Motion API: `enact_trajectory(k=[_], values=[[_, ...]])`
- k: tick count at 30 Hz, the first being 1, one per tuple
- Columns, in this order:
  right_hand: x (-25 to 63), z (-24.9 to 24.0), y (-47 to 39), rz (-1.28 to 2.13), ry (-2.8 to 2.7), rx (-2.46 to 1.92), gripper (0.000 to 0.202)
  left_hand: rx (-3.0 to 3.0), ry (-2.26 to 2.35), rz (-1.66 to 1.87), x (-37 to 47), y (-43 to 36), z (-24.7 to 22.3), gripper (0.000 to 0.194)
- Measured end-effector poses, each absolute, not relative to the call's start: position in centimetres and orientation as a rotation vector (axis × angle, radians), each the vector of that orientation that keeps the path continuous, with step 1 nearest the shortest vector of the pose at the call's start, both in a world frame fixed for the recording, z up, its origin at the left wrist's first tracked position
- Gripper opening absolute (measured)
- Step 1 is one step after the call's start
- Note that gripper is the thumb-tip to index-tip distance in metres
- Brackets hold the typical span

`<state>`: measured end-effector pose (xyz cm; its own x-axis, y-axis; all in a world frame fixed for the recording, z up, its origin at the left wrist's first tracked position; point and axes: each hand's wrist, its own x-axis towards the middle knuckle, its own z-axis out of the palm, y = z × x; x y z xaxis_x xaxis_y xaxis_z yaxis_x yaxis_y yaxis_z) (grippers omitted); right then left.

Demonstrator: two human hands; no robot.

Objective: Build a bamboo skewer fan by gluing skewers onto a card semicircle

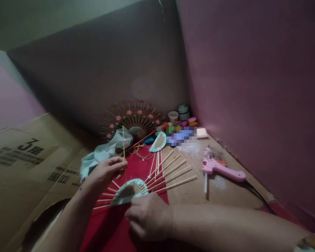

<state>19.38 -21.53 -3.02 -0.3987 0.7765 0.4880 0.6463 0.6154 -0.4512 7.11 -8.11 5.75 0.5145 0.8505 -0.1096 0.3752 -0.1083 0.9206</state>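
A half-round cardboard piece (127, 190) with a pale blue wrapped rim lies on the red cloth, thin wooden sticks (177, 170) fanning out from its left and right sides. Between the fingertips of my left hand (115, 167) a wooden stick (123, 141) is pinched, standing nearly upright above the top of the piece. Whether its lower end touches the rim I cannot tell. My right hand (148, 215) is closed at the near right edge of the half-round piece; its fingertips are partly hidden.
A pink glue gun (223, 169) with its cord lies at right. Behind are a second half-round piece (158, 141) with sticks, a light blue cloth (105, 152), a flower-decorated fan (133, 117), a cup (173, 116) and a jar (183, 112). Cardboard (28, 175) stands left; walls close in behind and right.
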Motion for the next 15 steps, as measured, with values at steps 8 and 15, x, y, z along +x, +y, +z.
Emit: enact_trajectory(k=[8, 15], values=[[20.3, -0.7, -20.5, 0.933, -1.105, -1.131, 0.015, 1.254, 0.867, 0.727, 8.1, -11.8, 3.4, 0.033], [20.5, -2.0, -19.9, 1.118, -1.059, -1.112, 0.008, 1.615, 0.873, 0.631, 7.5, -11.3, 2.0, 0.032]])
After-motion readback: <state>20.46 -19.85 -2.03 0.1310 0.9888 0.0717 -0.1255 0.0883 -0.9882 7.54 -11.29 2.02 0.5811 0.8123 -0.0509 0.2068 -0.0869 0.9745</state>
